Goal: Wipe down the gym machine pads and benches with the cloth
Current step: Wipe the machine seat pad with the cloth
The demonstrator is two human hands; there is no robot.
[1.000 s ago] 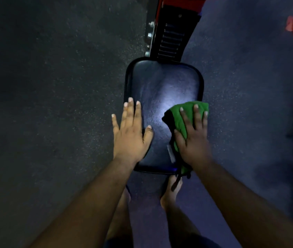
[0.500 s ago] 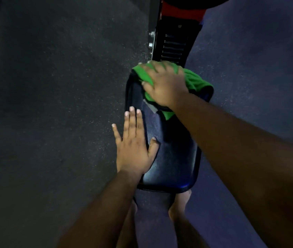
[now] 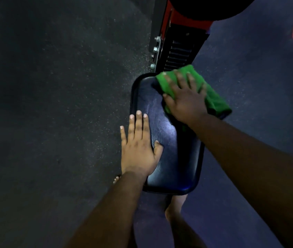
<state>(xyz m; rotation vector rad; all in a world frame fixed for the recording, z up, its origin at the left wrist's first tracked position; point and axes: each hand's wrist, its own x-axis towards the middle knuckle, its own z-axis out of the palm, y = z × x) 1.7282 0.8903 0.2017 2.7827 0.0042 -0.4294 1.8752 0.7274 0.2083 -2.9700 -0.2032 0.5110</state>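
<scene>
Mid-wipe, the right hand (image 3: 186,102) presses its flat, spread grip onto the crumpled green cloth (image 3: 212,97) at the black padded vinyl seat's (image 3: 176,158) far end, while the left hand (image 3: 138,151) lies flat nearer, bracing; next, probably, a stroke back across the unwiped middle.

Before you sits a black padded seat (image 3: 174,154), its long axis running from near to far. Your left hand (image 3: 138,151) lies flat on its near left edge, fingers straight. On its far right corner a green cloth (image 3: 212,97) is spread, pressed down under your right hand (image 3: 185,99). Dark speckled floor (image 3: 52,104) lies around it.
</scene>
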